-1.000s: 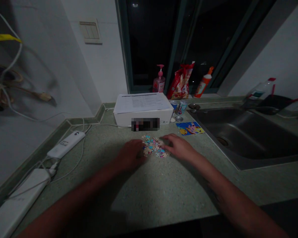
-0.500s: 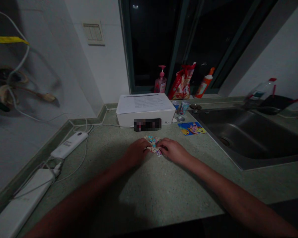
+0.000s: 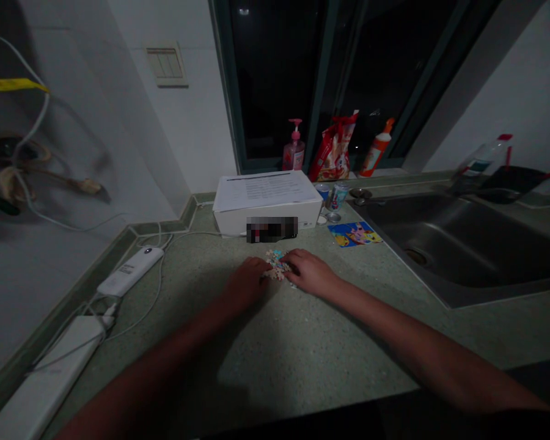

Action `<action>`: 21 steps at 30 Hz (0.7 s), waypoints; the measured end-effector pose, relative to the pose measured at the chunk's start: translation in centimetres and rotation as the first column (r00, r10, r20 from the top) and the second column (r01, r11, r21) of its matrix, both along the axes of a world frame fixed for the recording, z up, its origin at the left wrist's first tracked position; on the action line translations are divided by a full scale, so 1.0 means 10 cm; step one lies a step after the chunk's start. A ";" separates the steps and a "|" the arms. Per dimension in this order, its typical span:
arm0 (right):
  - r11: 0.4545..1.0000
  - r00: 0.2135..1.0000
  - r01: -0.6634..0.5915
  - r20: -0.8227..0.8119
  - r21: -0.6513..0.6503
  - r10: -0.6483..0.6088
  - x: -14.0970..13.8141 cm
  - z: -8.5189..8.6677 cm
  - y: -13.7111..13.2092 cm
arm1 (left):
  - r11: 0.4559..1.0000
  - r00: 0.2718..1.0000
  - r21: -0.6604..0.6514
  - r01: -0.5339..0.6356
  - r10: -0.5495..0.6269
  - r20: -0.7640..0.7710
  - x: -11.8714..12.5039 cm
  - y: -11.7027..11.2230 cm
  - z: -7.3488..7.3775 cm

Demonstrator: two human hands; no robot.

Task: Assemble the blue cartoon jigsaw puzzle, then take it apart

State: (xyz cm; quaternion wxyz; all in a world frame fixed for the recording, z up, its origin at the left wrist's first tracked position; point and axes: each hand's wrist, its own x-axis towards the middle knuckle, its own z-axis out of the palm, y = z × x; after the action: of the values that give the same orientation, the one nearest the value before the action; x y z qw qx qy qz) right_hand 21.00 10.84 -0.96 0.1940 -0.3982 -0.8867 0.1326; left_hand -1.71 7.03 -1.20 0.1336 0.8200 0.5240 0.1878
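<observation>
A small heap of multicoloured jigsaw puzzle pieces (image 3: 277, 264) lies on the speckled green countertop (image 3: 302, 348). My left hand (image 3: 246, 282) presses against the heap's left side, and my right hand (image 3: 310, 273) presses against its right side. Both hands are cupped low on the counter, and neither lifts a piece. Their fingers hide part of the heap. A colourful cartoon picture card (image 3: 355, 234) lies flat to the right, beyond my right hand.
A white box (image 3: 266, 205) topped with a printed sheet stands behind the heap. A steel sink (image 3: 458, 244) is set in the counter at right. White cables and a power strip (image 3: 41, 379) run along the left side. A soap pump bottle (image 3: 294, 153) stands on the windowsill.
My hands have moved closer together, and the puzzle pieces are gathered into a tighter, smaller heap between them. The view has shifted slightly.
</observation>
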 end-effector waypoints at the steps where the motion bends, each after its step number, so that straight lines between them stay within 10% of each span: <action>1: 1.000 1.000 -0.006 -0.021 0.001 0.006 -0.04 -0.01 0.02 | 1.000 0.999 -0.007 -0.016 0.017 0.042 0.02 0.03 -0.02; 9: 0.998 0.969 0.032 -0.242 -0.049 -0.043 0.01 0.03 0.05 | 0.995 0.960 -0.023 -0.102 0.104 0.262 0.05 0.17 -0.10; 21: 0.999 0.991 0.042 0.126 -0.005 -0.041 0.26 0.06 -0.29 | 0.994 0.902 -0.062 -0.086 0.104 0.418 0.16 0.37 -0.03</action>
State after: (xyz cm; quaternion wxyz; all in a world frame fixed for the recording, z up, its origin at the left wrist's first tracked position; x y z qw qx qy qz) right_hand 23.65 7.93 -0.35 0.1388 -0.4249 -0.8882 0.1063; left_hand -0.16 10.73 -1.54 0.2511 0.7309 0.5259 0.3552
